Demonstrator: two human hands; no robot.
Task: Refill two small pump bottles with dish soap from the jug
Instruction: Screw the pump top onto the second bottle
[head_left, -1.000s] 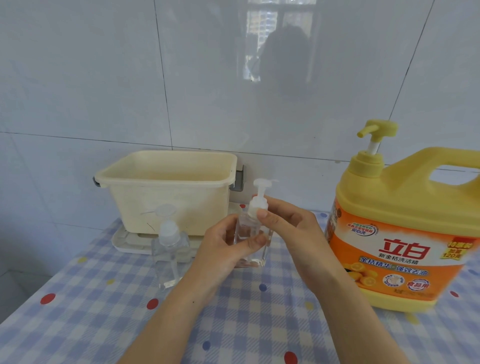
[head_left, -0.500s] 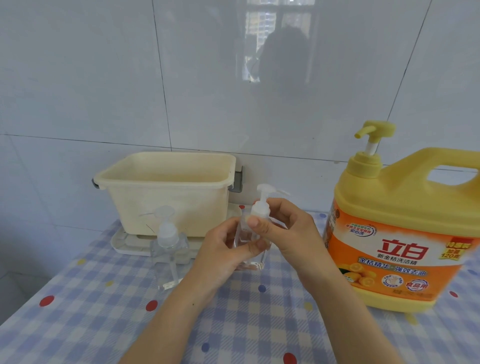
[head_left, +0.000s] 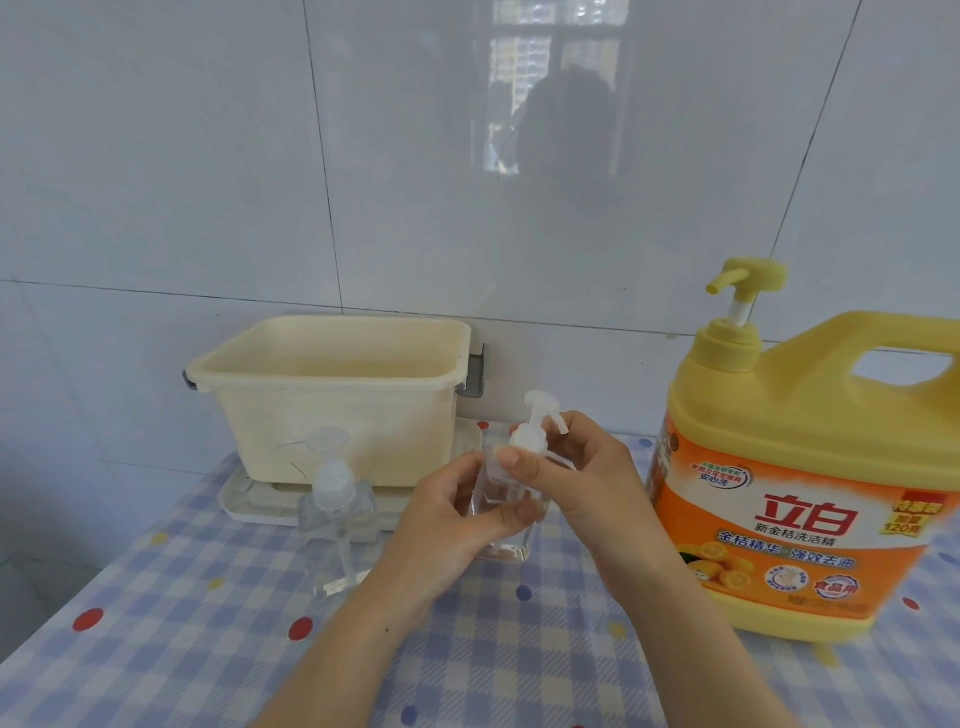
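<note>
The left hand (head_left: 457, 525) is wrapped round the body of a small clear bottle (head_left: 501, 493), thumb across the near face and fingers curled behind it. The right hand (head_left: 587, 483) pinches the white pump top (head_left: 527, 439) at its collar, with the thumb tip on the near side and the other fingers bent round the back. The spout of that top points toward 2 o'clock, above the right knuckles. The bottle stands upright with its base low at the checked cloth (head_left: 208, 649); I cannot tell whether it touches the cloth. It looks nearly empty.

At 9 o'clock from the held bottle, just beside the left wrist, a second clear bottle (head_left: 337, 514) stands upright on the cloth with its own pump screwed on and the dip tube showing through the plastic. No hand touches it.

At 3 o'clock, close to the right forearm but apart from it, stands the big yellow jug (head_left: 810, 493), with an orange label and a yellow pump (head_left: 748, 280) whose spout points toward 9 o'clock.

At 11 o'clock, behind both small bottles, a cream plastic tub (head_left: 337, 400) sits on a flat pale tray (head_left: 244, 499) against the white tiled wall (head_left: 208, 156).
</note>
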